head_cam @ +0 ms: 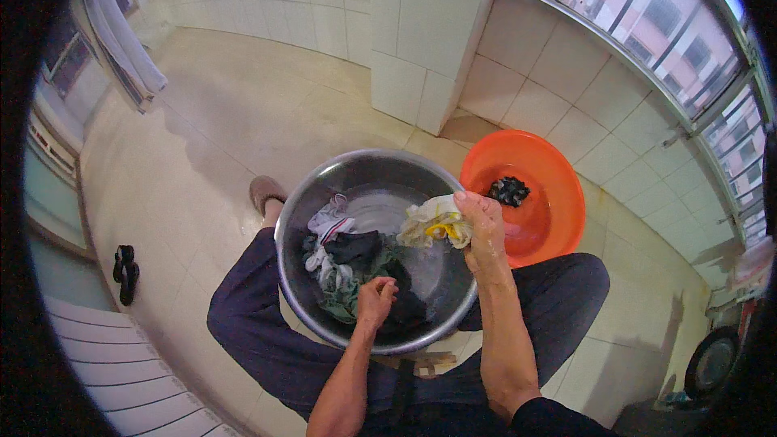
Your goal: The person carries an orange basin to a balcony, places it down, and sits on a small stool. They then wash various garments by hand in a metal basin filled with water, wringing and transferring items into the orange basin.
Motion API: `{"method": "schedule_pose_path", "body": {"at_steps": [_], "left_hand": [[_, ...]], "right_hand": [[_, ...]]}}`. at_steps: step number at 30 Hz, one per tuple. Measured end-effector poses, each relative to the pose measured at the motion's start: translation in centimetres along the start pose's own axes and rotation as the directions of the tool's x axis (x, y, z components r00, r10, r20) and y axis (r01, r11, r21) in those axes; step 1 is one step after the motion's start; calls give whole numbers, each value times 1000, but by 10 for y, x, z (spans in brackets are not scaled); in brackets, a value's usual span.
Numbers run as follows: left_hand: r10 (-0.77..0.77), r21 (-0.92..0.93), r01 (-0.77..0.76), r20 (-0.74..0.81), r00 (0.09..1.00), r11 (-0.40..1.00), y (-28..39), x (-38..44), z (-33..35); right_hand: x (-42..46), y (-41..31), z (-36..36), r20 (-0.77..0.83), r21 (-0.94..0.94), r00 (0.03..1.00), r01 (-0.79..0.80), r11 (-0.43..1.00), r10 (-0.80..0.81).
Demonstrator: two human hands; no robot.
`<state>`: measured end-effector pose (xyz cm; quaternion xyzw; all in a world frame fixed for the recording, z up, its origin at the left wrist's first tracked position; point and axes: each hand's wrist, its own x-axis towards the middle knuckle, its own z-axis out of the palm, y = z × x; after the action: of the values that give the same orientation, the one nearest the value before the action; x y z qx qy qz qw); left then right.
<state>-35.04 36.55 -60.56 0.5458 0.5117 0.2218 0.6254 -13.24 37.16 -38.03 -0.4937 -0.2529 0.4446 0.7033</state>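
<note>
A large metal basin (377, 348) stands between my knees, with water and wet clothes in it. My right hand (484, 224) grips a wet white and yellow cloth (434, 221) above the basin's right side. Low over the clothes is my left hand (376, 300), its fingers curled near a dark cloth (403, 297); whether it pinches anything is unclear. Around it in the water lie a green cloth (340, 297), a black cloth (354, 247) and a white garment with a striped band (331, 221).
An orange plastic basin (570, 194) on the tiled floor (243, 97) holds a small dark wet bundle (509, 191). A tiled pillar (419, 36) rises behind. Black shoes (126, 273) lie at the left, and a wheel (713, 364) is at the lower right.
</note>
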Motion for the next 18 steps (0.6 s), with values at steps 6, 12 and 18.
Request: {"method": "schedule_pose_path", "body": {"at_steps": [6, 12, 18], "left_hand": [[21, -49, -21, -7, 1000, 999, -11, 7, 3], [-10, 18, 10, -6, 1000, 1000, 6, 0, 4], [-72, 64, 72, -1, 997, 995, 3, 0, 7]], "right_hand": [[21, 58, -55, 20, -996, 948, -7, 84, 317], [-8, 220, -114, -318, -941, 898, -261, -213, 305], [-29, 300, -143, -193, -979, 966, -177, -99, 174]]}}
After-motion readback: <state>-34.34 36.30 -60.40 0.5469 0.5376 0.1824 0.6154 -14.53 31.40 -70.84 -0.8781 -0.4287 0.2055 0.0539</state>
